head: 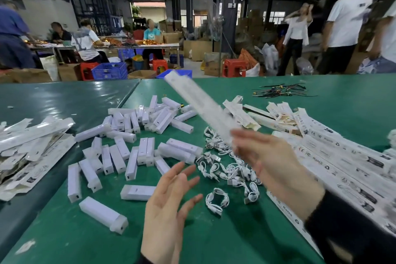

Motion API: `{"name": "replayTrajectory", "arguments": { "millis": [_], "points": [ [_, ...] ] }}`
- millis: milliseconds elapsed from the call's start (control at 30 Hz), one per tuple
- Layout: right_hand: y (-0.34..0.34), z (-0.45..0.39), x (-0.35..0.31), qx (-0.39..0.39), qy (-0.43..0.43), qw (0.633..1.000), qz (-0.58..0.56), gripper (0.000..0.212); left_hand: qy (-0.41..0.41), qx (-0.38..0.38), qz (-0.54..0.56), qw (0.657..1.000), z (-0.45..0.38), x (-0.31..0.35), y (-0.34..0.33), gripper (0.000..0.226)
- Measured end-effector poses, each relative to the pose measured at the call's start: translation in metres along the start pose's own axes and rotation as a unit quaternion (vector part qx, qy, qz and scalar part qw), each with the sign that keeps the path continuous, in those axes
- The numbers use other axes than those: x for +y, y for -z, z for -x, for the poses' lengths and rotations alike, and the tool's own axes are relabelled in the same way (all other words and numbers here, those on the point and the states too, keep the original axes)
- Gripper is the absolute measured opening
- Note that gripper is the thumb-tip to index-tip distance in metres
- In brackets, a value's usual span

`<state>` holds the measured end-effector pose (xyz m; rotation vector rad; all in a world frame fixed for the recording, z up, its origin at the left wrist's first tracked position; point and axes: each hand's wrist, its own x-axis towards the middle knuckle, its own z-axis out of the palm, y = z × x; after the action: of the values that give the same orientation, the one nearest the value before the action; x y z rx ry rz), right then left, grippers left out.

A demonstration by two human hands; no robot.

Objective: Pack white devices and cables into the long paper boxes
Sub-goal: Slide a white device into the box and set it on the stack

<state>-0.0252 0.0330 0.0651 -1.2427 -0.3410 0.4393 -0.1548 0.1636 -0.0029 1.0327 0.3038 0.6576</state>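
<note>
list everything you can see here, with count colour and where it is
long box: one, white, blurred, raised above the table in the right hand
devices: dozens, white, scattered across the table's middle and left
cables: a pile, white, coiled, right of the devices
flat boxes: many, white with black print, along the right side
packets: a heap, white, at the left edge
wires: one bundle, dark, far right of the table
table: green
stools: several, red, on the floor behind
crates: a few, blue, on the floor behind
people: several, in the background
left hand: open, above the table
right hand: pinches the long box
</note>
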Motion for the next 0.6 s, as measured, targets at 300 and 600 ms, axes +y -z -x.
{"name": "replayTrajectory", "arguments": {
  "millis": [300, 600],
  "points": [
    [-0.012, 0.074, 0.061, -0.148, -0.246, 0.957, -0.040, 0.017, 0.046, -0.029, 0.127, 0.990, 0.001, 0.008, 0.001, 0.083],
    [0.002, 0.065, 0.061, -0.191, -0.259, 0.946, -0.020, 0.016, 0.034, -0.026, 0.084, 0.996, -0.002, 0.003, 0.000, 0.073]
  ]
}}
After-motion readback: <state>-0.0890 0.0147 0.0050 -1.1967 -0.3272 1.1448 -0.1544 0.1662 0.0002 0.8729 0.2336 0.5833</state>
